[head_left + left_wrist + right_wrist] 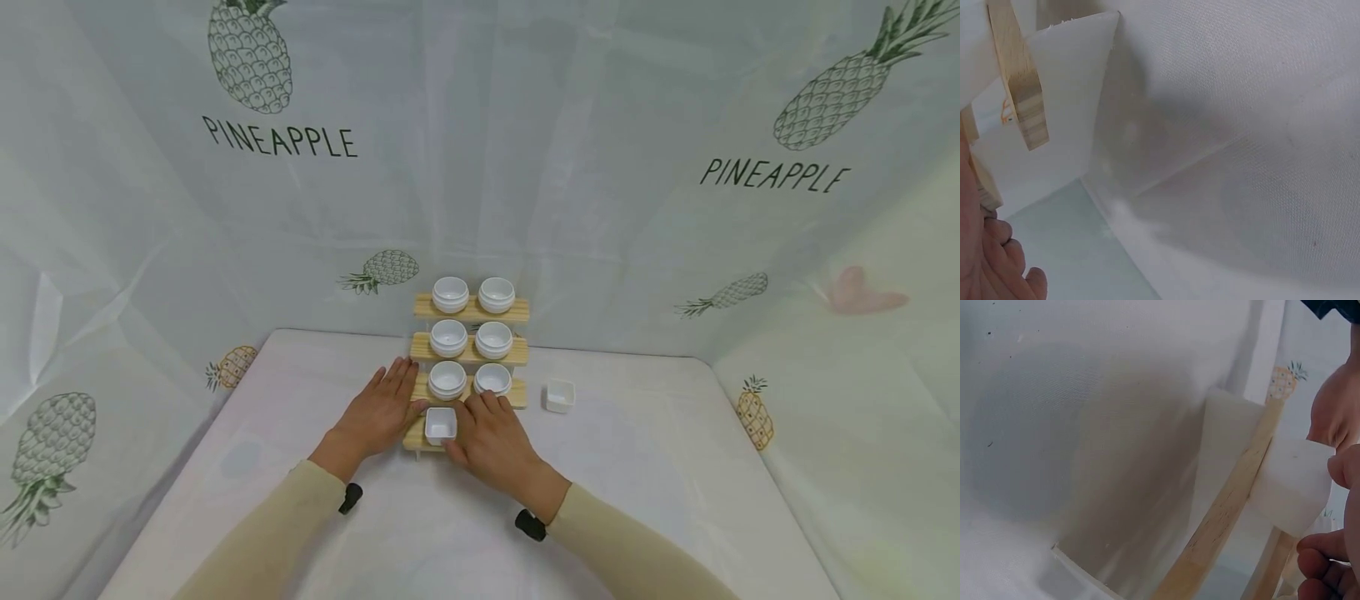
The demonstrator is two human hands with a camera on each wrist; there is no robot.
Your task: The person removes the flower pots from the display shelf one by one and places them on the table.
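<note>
A four-tier stand with wooden shelves (414, 437) and white side panels (1072, 94) stands on the table. On its lowest shelf, toward the left end, sits a small white square dish (440, 425). My right hand (497, 442) pinches this dish from its right side; the right wrist view shows thumb and curled fingers (1319, 565) at the dish's edges. My left hand (378, 410) lies along the stand's left side with fingers extended, thumb reaching toward the square dish. Round white bowls (447, 379) stand in pairs on the three upper shelves.
A second white square dish (560, 396) is on the white-covered table (637, 483), right of the stand. Behind the table hangs a pale curtain (570, 208) printed with pineapples. Dark wrist straps (531, 525) show below both wrists.
</note>
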